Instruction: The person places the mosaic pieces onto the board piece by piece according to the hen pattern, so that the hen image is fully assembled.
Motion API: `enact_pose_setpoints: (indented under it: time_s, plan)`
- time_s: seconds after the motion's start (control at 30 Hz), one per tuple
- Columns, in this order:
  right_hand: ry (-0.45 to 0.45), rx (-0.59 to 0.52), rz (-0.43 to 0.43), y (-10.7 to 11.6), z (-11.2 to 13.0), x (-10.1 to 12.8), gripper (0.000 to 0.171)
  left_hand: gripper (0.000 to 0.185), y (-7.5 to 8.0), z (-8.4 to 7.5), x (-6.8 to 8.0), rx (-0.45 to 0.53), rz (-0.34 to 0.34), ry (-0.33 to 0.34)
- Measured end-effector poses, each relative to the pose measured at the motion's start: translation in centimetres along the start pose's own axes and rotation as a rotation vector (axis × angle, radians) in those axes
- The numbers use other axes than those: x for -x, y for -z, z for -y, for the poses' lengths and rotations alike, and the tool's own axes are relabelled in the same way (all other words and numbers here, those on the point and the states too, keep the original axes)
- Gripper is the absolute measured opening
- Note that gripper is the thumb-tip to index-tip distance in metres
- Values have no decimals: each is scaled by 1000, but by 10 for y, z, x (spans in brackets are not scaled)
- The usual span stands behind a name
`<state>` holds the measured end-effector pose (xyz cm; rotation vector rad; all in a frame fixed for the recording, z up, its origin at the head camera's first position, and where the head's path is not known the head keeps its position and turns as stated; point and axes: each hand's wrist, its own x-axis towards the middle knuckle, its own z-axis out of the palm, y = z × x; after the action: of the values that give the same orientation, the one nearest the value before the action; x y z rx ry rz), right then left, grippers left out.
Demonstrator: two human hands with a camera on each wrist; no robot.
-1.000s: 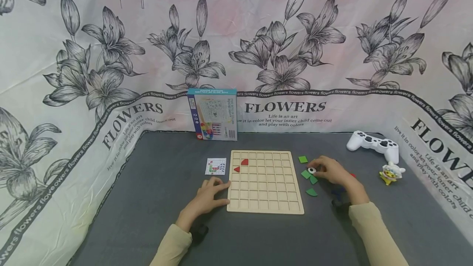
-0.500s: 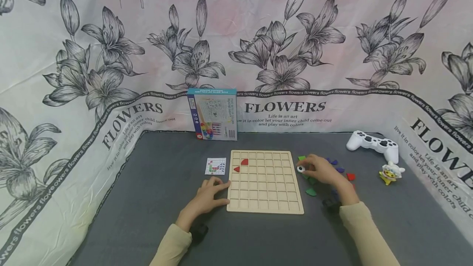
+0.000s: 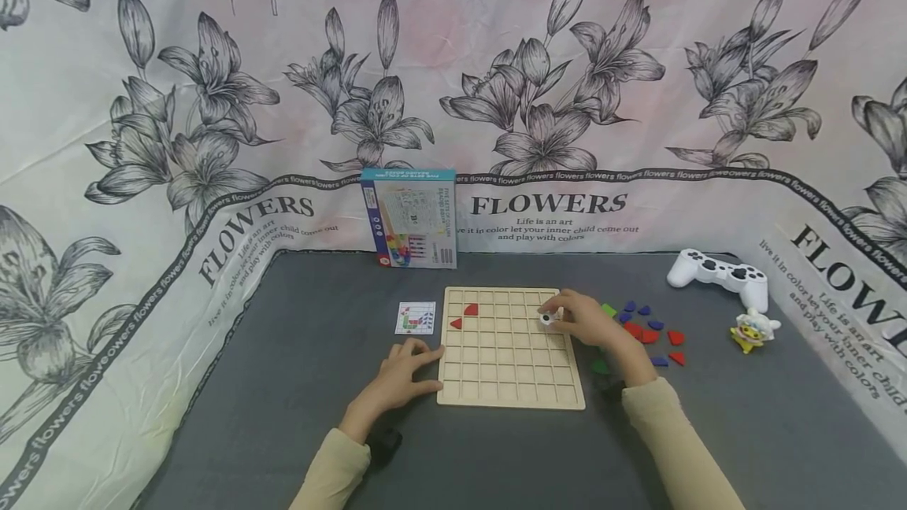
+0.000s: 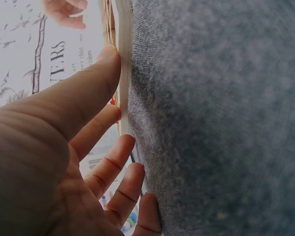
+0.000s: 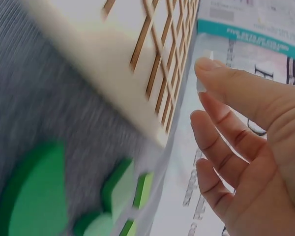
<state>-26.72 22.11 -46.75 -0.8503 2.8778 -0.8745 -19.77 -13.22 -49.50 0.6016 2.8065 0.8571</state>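
A wooden grid board [image 3: 510, 384] lies flat on the grey table, with two red pieces [image 3: 470, 309] in its upper left cells. My right hand [image 3: 567, 318] is over the board's upper right part and pinches a small white round piece with a black dot [image 3: 547, 319]. In the right wrist view the right hand [image 5: 221, 113] hovers beside the board [image 5: 152, 59], with a white sliver at the thumb tip. My left hand [image 3: 418, 360] rests on the table with straight fingers against the board's left edge. In the left wrist view the board edge [image 4: 122, 59] meets the left hand's fingertips [image 4: 110, 56].
Loose green pieces [image 3: 608, 309], red pieces [image 3: 641, 331] and blue pieces [image 3: 643, 310] lie right of the board. A pattern card [image 3: 414, 318] sits left of it, a game box [image 3: 409, 219] stands behind. A white game controller [image 3: 717, 272] and a small duck toy [image 3: 754, 330] are at the far right.
My right hand has carried the white piece leftward from among the loose pieces to above the board's upper right cells. The left hand has stayed put.
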Motion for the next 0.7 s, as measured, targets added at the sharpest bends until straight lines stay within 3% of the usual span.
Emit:
enact_pose_setpoints:
  time_s: [0.37, 0.7]
  plan:
    - [45, 4, 4, -19, 28, -24, 26, 59, 0, -1, 1, 8, 4, -4]
    - [-21, 50, -1, -37, 46, -45, 26, 59, 0, 0, 0, 8, 1, -1]
